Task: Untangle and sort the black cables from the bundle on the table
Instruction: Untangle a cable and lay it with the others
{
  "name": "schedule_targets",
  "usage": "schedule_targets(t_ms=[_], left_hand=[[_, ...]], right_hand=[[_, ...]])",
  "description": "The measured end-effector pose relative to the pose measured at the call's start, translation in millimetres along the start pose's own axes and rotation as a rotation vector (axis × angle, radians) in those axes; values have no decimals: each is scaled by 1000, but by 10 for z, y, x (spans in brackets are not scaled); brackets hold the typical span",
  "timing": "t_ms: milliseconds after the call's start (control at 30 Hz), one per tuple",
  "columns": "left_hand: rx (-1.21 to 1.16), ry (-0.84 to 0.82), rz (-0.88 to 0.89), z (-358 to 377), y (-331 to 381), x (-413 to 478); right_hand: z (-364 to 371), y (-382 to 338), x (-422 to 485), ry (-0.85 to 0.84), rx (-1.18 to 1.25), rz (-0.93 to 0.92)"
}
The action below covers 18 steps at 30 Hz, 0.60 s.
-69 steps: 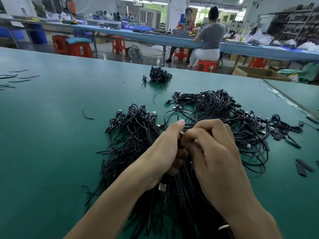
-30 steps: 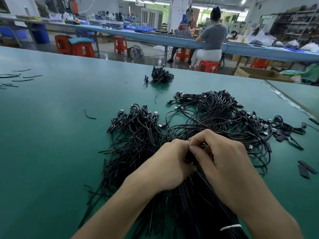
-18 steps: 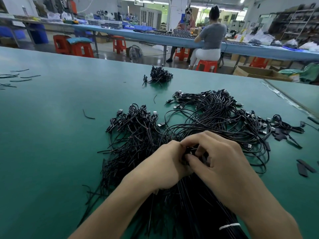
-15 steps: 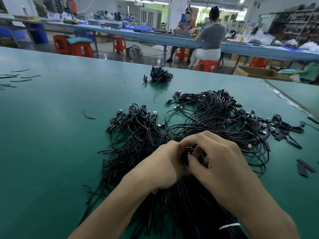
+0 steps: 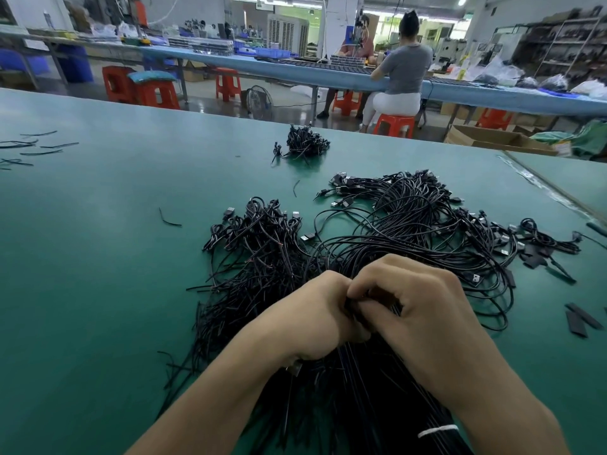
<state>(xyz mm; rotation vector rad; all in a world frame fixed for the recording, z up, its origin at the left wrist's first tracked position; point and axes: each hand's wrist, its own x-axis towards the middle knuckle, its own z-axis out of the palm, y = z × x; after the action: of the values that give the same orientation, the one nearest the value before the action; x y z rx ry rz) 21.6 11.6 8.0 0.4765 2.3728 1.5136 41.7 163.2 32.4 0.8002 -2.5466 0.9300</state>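
A big tangle of thin black cables [image 5: 410, 231] with USB plugs covers the green table [image 5: 98, 257] in front of me. A looser heap of cut-ended black cables [image 5: 259, 244] lies to its left. Both hands meet over the near part of the bundle. My left hand [image 5: 312, 320] has its fingers curled around a gathered bunch of cables [image 5: 345, 389] that runs toward me. My right hand [image 5: 417, 303] pinches cable strands right beside the left fingers. The pinched spot is hidden between the two hands. A white tie [image 5: 437, 431] wraps the bunch near my right forearm.
A small separate clump of black cables [image 5: 305, 142] sits farther back. Short loose black pieces [image 5: 169, 220] and strips [image 5: 578, 320] lie left and right. More thin strands [image 5: 29, 149] rest at the far left. A person on an orange stool [image 5: 394, 124] works at another bench behind.
Both hands sank lower onto the bundle and stayed pressed together. The right fingers curled in tighter around the strands beside the left hand. The piles have not shifted.
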Motion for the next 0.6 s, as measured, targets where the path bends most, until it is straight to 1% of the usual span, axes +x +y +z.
schedule_targets(t_ms=[200,333,467,600], left_hand=[[-53,-53,-26,14,13,0],[-122,-119,-58,2,72,-49],[-186,-115,-105,-25,73,-61],[-297,-109,-174,-26,93,-62]], right_hand=[[14,33,4,28,-1,-28],[-4,43,-6,51,12,-47],[4,48,-13,62,-31,-55],[46,66,-8,93,-56,-24]])
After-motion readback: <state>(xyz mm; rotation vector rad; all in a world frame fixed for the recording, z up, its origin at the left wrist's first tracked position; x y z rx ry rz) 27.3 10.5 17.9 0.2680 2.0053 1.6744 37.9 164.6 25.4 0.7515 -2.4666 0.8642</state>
